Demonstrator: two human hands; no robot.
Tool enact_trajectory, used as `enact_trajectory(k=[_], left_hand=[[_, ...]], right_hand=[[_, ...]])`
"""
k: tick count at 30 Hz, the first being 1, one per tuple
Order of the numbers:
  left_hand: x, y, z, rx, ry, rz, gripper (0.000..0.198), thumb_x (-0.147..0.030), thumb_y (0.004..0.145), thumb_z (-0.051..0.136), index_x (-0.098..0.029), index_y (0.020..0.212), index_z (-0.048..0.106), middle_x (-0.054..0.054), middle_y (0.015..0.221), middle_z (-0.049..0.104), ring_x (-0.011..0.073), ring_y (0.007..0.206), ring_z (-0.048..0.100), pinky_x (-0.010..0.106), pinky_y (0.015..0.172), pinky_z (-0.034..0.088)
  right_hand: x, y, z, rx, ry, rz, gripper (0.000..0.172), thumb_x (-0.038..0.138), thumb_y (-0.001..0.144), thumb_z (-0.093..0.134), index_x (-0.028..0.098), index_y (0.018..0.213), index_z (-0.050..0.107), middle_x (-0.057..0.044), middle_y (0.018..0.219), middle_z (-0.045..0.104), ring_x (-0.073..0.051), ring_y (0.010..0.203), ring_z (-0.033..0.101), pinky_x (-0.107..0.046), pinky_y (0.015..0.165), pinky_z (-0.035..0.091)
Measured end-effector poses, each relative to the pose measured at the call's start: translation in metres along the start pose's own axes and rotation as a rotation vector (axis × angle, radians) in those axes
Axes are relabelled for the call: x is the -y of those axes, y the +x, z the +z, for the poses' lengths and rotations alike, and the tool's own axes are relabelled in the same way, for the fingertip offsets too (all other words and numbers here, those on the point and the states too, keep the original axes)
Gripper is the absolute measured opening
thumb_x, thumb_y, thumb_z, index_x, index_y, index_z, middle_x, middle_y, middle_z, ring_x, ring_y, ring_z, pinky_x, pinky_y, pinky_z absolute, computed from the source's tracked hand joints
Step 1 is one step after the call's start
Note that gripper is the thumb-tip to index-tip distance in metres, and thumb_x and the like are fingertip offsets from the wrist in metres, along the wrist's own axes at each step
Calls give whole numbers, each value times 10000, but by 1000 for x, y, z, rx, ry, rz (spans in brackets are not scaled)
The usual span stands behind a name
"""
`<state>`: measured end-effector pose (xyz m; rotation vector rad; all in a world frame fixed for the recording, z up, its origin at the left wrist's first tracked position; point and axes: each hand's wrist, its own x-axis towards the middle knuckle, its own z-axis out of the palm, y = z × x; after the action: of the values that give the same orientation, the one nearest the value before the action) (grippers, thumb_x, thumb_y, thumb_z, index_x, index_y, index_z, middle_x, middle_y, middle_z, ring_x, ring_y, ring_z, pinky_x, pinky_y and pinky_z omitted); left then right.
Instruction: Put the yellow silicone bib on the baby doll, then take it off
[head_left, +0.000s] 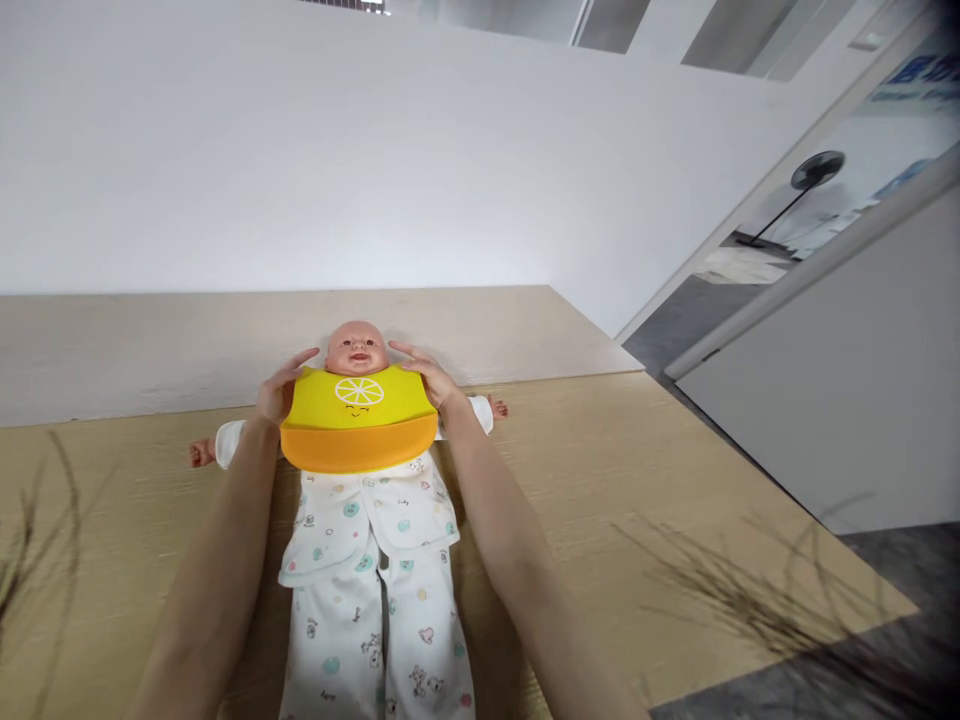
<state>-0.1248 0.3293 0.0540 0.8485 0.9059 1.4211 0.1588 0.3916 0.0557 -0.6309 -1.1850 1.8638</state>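
A baby doll [360, 348] lies on its back on the wooden table, arms spread to the sides. It wears a white printed jacket and trousers [424, 600]. Over its chest is a yellow bib [319, 395] with a white citrus slice, a smiling face and an orange catch pocket [358, 447]. My left hand [283, 388] is at the bib's upper left edge, its fingers stretched towards the doll's head. At the upper right edge, my right hand [429, 374] mirrors it with fingers extended. Both hands touch or nearly touch the bib; the doll's neck is hidden under it.
The wooden table [600, 470] has a paler strip [150, 345] along its back, against a white wall [300, 150]. To the right are a white door [847, 360] and a doorway with a standing fan [817, 170]. Blurred dark strands cross the lower corners.
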Motion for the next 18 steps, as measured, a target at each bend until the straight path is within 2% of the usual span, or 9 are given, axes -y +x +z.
enact_trajectory(k=[5,10,14,18], left_hand=[[-1,1,-2,-15,16,-1,709,-261,677,709,-112,1362,606,17,759,749,214,715,680,319,705,477],[-2,-2,2,-31,4,22,734,-249,668,735,-121,1380,608,15,779,758,216,728,690,317,704,489],[-1,-3,5,-15,35,3,812,-227,665,737,-129,1448,548,17,799,767,216,735,692,310,703,478],[-1,-1,4,0,31,9,855,-224,678,715,-122,1497,495,4,770,759,212,717,688,307,696,464]], right_hand=[[3,-1,2,10,28,16,789,241,700,772,194,1450,534,-15,954,770,-171,793,669,-318,784,512],[4,-3,4,-9,38,-8,788,244,697,769,206,1449,538,-5,929,767,-168,800,669,-293,756,503],[2,-2,2,-11,5,-3,793,240,696,771,202,1454,543,5,850,755,-165,778,659,-287,742,500],[1,-1,-1,-21,12,-14,783,244,681,775,205,1433,562,12,876,750,-155,756,651,-277,729,502]])
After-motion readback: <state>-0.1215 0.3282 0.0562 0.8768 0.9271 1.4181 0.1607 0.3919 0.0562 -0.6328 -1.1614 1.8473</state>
